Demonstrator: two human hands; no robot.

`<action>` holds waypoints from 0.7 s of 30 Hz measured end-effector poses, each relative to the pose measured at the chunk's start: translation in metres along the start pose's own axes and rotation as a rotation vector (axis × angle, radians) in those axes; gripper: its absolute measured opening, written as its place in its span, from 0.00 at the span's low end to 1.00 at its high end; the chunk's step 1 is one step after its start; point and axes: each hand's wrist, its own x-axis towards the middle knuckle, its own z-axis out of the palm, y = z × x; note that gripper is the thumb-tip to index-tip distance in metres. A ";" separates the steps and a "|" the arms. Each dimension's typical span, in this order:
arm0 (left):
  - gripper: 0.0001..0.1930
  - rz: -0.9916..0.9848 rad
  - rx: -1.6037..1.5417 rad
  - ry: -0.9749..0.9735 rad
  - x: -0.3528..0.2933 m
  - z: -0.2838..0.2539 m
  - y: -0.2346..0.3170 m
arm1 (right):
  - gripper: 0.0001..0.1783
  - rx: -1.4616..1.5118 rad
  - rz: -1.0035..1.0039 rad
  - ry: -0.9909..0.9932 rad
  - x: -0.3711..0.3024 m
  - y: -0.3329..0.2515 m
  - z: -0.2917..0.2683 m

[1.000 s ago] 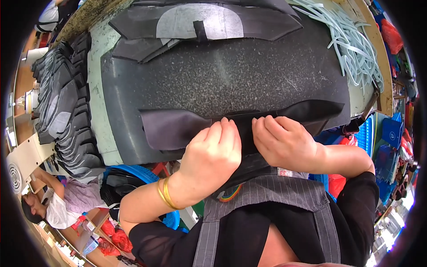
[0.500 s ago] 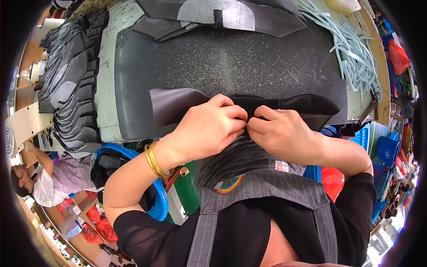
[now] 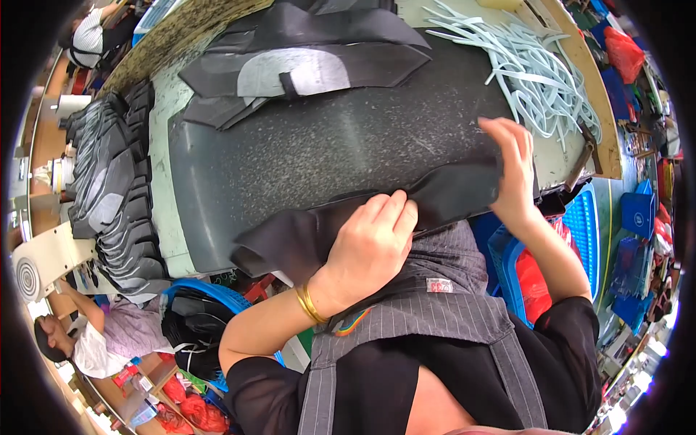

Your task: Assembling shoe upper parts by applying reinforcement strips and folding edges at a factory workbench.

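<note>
Along the near edge of the worktable lies a long piece of black leather-like material (image 3: 453,190), folded and wavy at both ends. My left hand (image 3: 377,235) grips its middle, fingers pressed together over the fold; the thumb is hidden. By the right end of the piece is my right hand (image 3: 516,170), raised with its fingers stretched out and nothing visible in them. Whether its palm touches the material I cannot tell. Beyond its fingertips, a tangled heap of pale blue strips (image 3: 540,87) lies at the table's far right.
A dark speckled mat (image 3: 319,145) covers the tabletop. Black cut pieces (image 3: 384,65) lie at its far side, and overlapping rows of black pieces (image 3: 109,196) line the left. Blue baskets (image 3: 591,225) stand below the table. Another person (image 3: 109,330) sits at the left.
My right hand has let go of the black piece and moved up and right, its fingers opening. My left hand stays on the piece, now flatter over it. The view has shifted.
</note>
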 end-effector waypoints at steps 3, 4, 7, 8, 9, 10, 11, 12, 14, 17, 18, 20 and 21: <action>0.24 -0.080 -0.097 0.003 0.010 0.006 0.002 | 0.22 0.261 0.185 -0.369 0.007 0.010 -0.004; 0.24 -0.116 -0.105 0.003 0.012 0.008 0.005 | 0.21 0.315 0.158 -0.423 0.005 0.012 -0.004; 0.24 -0.180 -0.163 0.031 0.021 0.014 0.009 | 0.20 0.415 0.139 -0.480 0.005 0.011 -0.004; 0.22 -0.191 -0.200 0.063 0.023 0.016 0.009 | 0.19 0.357 0.042 -0.455 0.006 0.013 -0.003; 0.20 -0.203 -0.236 0.094 0.025 0.019 0.009 | 0.18 0.300 -0.053 -0.428 0.006 0.015 0.000; 0.17 -0.208 -0.237 0.139 0.026 0.021 0.010 | 0.18 0.310 -0.035 -0.429 0.004 0.014 0.006; 0.19 -0.192 -0.235 0.126 0.028 0.023 0.009 | 0.17 0.221 -0.130 -0.356 0.002 0.016 0.016; 0.17 -0.183 -0.232 0.137 0.029 0.022 0.009 | 0.16 0.128 -0.226 -0.283 0.000 0.017 0.023; 0.14 -0.201 -0.237 0.181 0.034 0.021 0.010 | 0.16 0.092 -0.214 -0.274 0.003 0.015 0.032; 0.11 -0.247 -0.275 0.219 0.032 0.026 0.003 | 0.13 0.061 -0.190 -0.185 0.003 0.013 0.038; 0.09 -0.279 -0.323 0.277 0.034 0.026 0.001 | 0.13 0.228 0.052 -0.151 0.000 0.005 0.033; 0.10 -0.402 -0.379 0.242 0.037 0.022 -0.001 | 0.14 0.457 0.351 -0.092 -0.015 -0.009 0.022; 0.11 -0.528 -0.442 0.199 0.038 0.018 -0.001 | 0.13 0.322 0.091 -0.114 -0.029 0.001 0.021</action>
